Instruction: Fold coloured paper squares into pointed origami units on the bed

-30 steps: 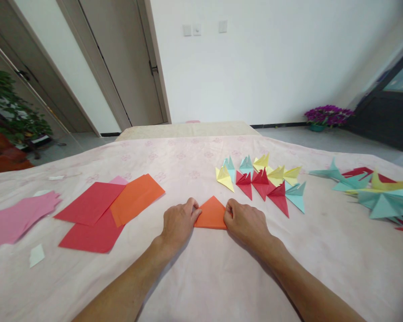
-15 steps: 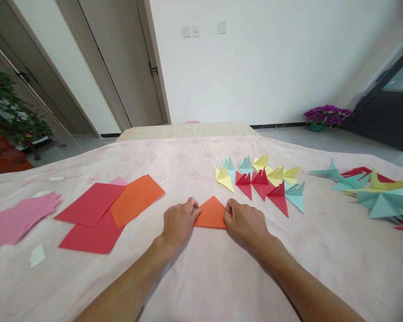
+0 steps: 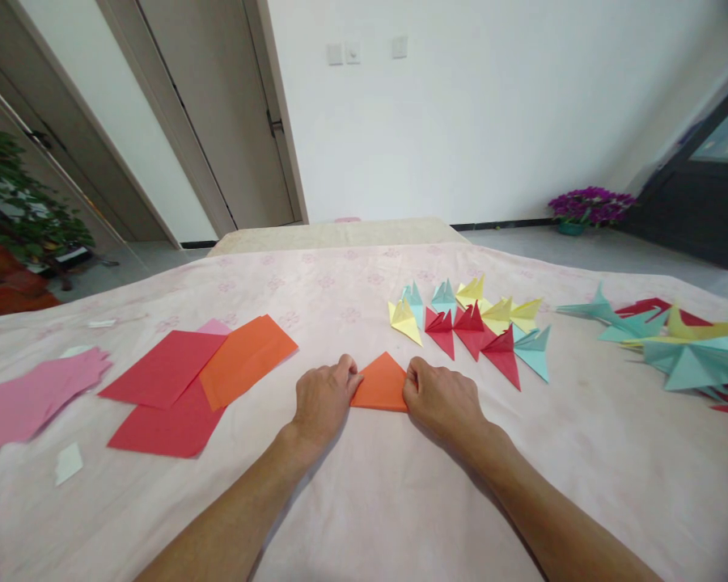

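Note:
An orange paper folded into a triangle lies flat on the pink cloth-covered table, its tip pointing away from me. My left hand is curled with its fingertips pinching the triangle's left corner. My right hand is curled the same way on the right corner. Both hands press the paper down against the cloth.
Flat red sheets, an orange sheet and pink paper lie to the left. A cluster of folded yellow, red and teal shapes sits just beyond my right hand. More folded pieces are piled at the far right.

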Available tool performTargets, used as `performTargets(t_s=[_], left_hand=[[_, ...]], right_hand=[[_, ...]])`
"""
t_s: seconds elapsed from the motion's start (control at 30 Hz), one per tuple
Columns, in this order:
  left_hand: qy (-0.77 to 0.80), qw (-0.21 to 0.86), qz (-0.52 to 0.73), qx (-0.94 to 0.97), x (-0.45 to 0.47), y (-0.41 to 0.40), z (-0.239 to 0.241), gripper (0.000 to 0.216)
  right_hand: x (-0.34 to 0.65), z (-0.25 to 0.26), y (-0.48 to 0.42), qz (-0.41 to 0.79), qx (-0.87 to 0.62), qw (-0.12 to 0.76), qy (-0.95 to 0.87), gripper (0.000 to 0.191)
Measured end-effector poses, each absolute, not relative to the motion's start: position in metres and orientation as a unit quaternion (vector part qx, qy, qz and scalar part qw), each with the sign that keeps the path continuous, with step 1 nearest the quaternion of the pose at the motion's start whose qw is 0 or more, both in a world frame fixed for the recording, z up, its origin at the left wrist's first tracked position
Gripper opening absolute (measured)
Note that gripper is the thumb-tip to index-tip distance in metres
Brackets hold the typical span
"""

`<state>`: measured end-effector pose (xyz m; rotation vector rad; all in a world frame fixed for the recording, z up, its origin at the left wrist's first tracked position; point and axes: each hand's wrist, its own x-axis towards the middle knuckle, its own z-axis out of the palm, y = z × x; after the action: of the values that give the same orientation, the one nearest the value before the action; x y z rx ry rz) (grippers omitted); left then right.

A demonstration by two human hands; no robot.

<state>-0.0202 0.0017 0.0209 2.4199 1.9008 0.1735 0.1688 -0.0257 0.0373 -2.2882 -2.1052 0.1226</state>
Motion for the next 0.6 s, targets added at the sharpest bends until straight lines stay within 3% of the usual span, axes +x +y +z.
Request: performTargets(t_s=[0.27,0.4,0.6], left_hand=[[0.537,-0.078,0.096,0.835,-0.020,0.000,0.021,0.015],[0.424,-0.066,0.046,0.902,-0.020,0.002,0.021,0.017],[0.483,-0.045,0.035,0.874,-0.010,-0.003,0.024,0.016]], right_hand=[[0.169,0.028,-0.031,0.021,-0.720,0.060,-0.691,0.011],[0.167,0.026,-0.035,-0.059,-0.682,0.105,-0.722,0.014],[0.163,0.025,-0.035,-0.084,-0.595,0.052,-0.797,0.020]])
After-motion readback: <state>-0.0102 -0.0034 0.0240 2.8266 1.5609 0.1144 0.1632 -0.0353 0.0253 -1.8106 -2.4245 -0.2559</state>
